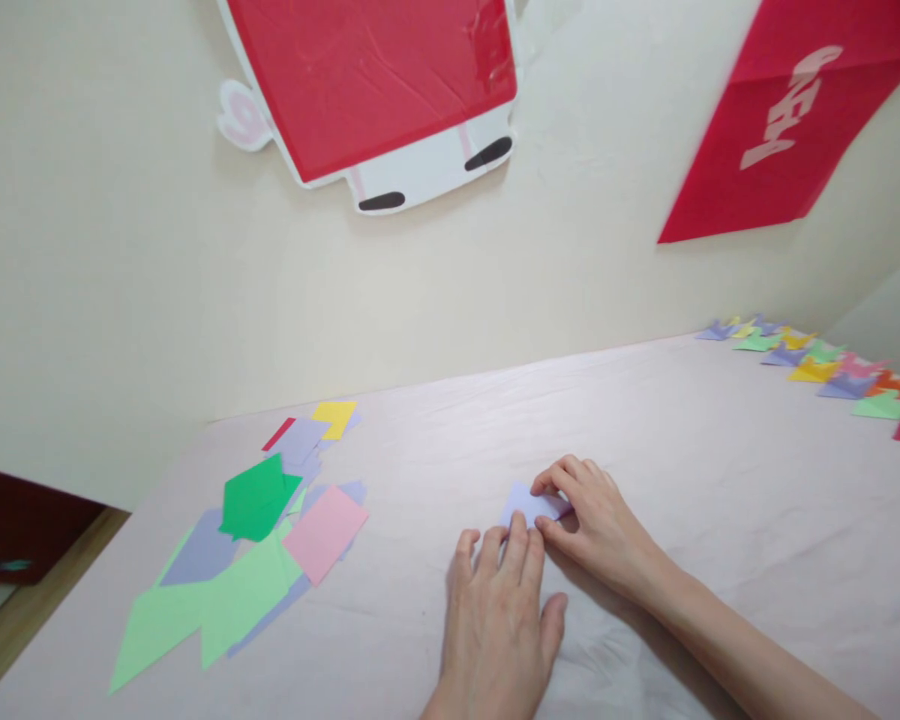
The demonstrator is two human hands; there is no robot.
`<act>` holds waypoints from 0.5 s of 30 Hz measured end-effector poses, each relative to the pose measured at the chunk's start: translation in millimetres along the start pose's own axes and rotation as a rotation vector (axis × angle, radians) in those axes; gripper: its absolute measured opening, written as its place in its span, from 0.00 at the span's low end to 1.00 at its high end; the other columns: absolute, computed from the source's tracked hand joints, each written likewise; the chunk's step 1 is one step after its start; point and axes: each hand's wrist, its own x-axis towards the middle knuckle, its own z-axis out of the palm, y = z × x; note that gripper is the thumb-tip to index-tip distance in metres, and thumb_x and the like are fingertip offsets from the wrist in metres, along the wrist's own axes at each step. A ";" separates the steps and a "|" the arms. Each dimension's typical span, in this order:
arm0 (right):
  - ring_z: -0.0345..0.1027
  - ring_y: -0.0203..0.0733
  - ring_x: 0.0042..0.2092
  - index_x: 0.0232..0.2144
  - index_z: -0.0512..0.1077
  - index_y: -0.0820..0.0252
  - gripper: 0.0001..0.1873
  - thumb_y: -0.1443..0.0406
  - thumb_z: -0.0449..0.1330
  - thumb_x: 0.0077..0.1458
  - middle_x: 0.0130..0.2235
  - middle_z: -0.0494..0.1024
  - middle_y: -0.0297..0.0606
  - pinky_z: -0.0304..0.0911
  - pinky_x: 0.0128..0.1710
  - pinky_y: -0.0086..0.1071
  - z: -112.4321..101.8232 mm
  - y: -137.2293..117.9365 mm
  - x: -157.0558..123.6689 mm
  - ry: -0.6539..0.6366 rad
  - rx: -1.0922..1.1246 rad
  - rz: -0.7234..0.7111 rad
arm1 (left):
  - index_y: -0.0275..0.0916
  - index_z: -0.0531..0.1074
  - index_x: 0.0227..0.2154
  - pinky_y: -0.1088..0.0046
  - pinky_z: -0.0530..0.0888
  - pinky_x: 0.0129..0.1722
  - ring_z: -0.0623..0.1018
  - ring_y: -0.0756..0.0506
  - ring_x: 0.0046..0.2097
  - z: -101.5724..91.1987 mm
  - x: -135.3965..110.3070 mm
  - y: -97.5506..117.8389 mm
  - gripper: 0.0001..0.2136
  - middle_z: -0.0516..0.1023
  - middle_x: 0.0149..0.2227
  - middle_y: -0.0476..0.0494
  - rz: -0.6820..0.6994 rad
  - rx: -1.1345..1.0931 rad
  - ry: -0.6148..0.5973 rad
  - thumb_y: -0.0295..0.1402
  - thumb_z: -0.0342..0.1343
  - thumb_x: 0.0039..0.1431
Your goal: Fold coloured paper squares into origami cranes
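Note:
A small lavender paper piece [523,500] lies on the pale pink table cover [682,470] near the middle. My left hand [499,620] lies flat with fingers stretched forward, its fingertips pressing the paper's near edge. My right hand [596,525] comes in from the right; its thumb and forefinger pinch the paper's right side, fingers curled.
A loose heap of coloured paper sheets [251,550], green, pink, lavender and yellow, lies at the left. Several folded paper figures [817,365] sit in a row at the far right. Red posters [379,85] hang on the cream wall behind. The table's left edge drops to a wooden floor [22,610].

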 end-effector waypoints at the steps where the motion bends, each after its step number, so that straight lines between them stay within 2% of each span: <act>1: 0.62 0.46 0.42 0.36 0.69 0.57 0.11 0.70 0.56 0.47 0.39 0.72 0.39 0.57 0.43 0.40 0.8 1.2 -0.5 0.003 0.004 0.003 | 0.39 0.70 0.54 0.54 0.65 0.54 0.72 0.40 0.50 -0.3 0.0 0.0 0.20 0.73 0.57 0.43 0.000 -0.004 0.001 0.44 0.52 0.64; 7: 0.63 0.47 0.42 0.40 0.68 0.58 0.18 0.72 0.54 0.43 0.39 0.72 0.41 0.58 0.44 0.40 0.9 10.7 -1.3 0.033 0.023 0.031 | 0.40 0.71 0.53 0.52 0.64 0.54 0.72 0.40 0.50 -1.2 0.0 -0.5 0.19 0.74 0.57 0.45 -0.017 -0.037 0.000 0.43 0.52 0.63; 15: 0.65 0.49 0.44 0.41 0.68 0.57 0.25 0.72 0.51 0.36 0.39 0.73 0.39 0.60 0.46 0.43 -17.1 41.3 -4.7 0.077 0.084 0.118 | 0.40 0.71 0.52 0.53 0.65 0.54 0.72 0.40 0.50 -2.4 1.1 -1.4 0.19 0.73 0.57 0.45 -0.008 -0.045 0.001 0.43 0.54 0.63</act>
